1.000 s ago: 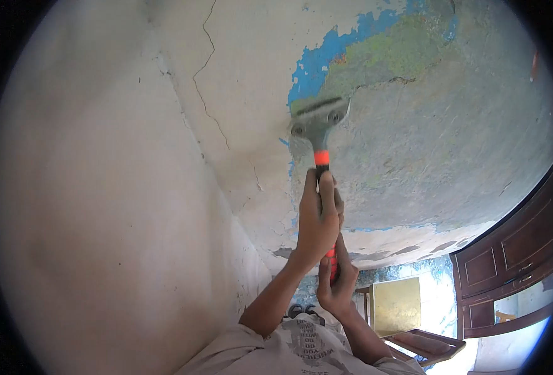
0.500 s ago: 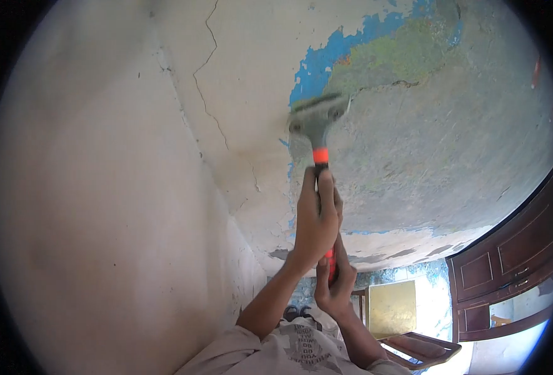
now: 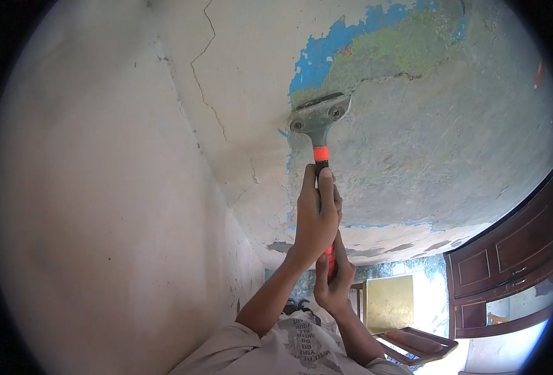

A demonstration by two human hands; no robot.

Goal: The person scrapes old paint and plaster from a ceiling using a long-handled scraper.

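A wide scraper [image 3: 318, 119] with a grey head, an orange collar and a red and black handle stands upright in the view. Its blade edge lies at the wall [image 3: 407, 137], just below a patch of blue and green old paint [image 3: 317, 59]. My left hand [image 3: 317, 215] is wrapped round the upper part of the handle, below the collar. Lower down, my right hand [image 3: 335, 287] grips the red end of the same handle. Some fingers of both hands are hidden behind it.
A pale, cracked stretch of wall [image 3: 245, 81] adjoins the bare grey area, and another plain wall [image 3: 101, 187] fills the left. At the lower right are a yellowish panel [image 3: 389, 304], a wooden chair [image 3: 417, 344] and a dark brown cabinet [image 3: 495, 269].
The scraper head, blurred before, is now sharp and in nearly the same place. Both hands keep their grip. The surroundings have shifted slightly in the view.
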